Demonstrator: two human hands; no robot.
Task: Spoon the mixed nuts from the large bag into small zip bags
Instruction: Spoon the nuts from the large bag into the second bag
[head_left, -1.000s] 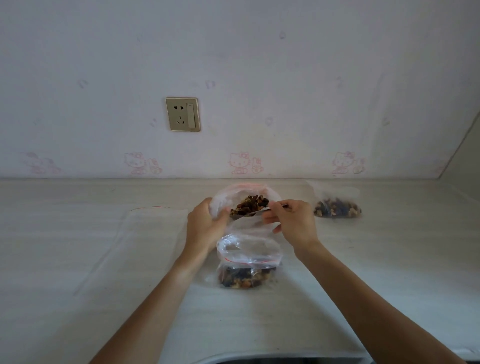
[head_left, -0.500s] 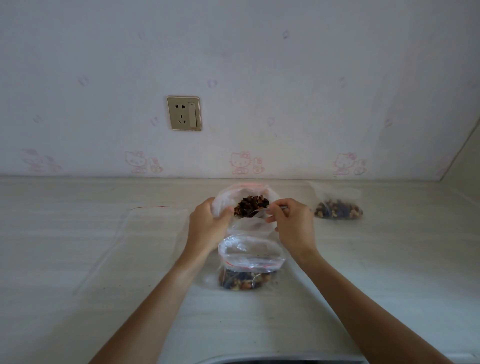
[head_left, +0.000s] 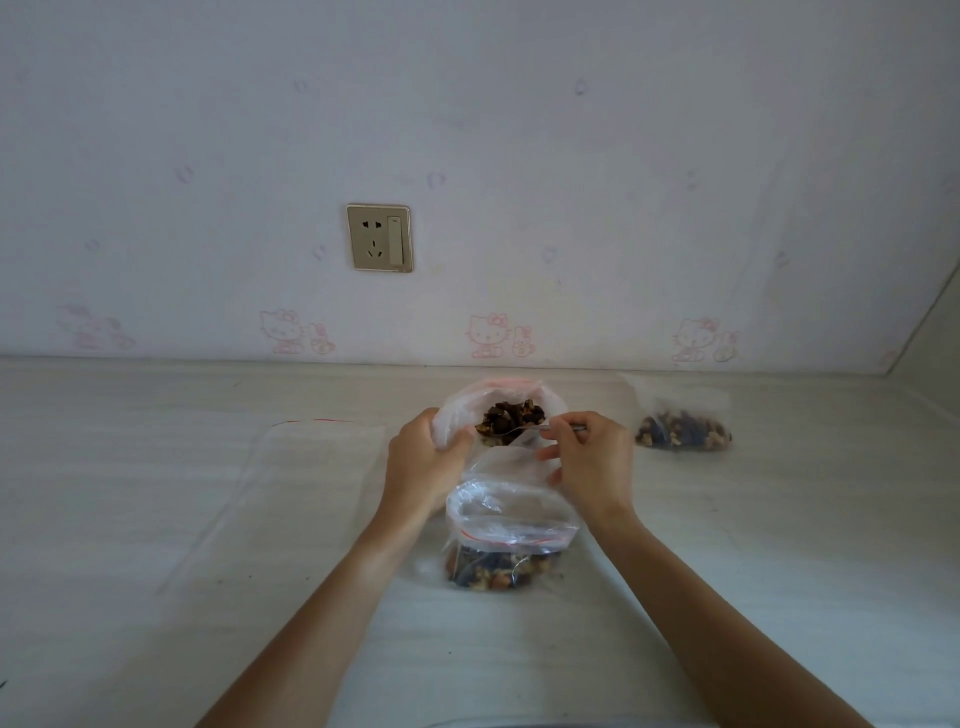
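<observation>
At centre frame the large bag (head_left: 457, 410) of mixed nuts (head_left: 511, 415) stands open; the left hand (head_left: 423, 462) grips its left rim, the right hand (head_left: 589, 460) pinches a spoon (head_left: 524, 429) dipped into the nuts. Just below, an open small zip bag (head_left: 511, 525) holds nuts; another filled bag (head_left: 680, 426) lies right, an empty bag (head_left: 291, 483) left on the counter (head_left: 156, 623)

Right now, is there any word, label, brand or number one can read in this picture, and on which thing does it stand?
None can be read.
Wallpaper: pink cartoon cat figures, no letters.
Wall socket: no marking.
Zip bags, such as the one nearest the camera: red seal lines only.
</observation>
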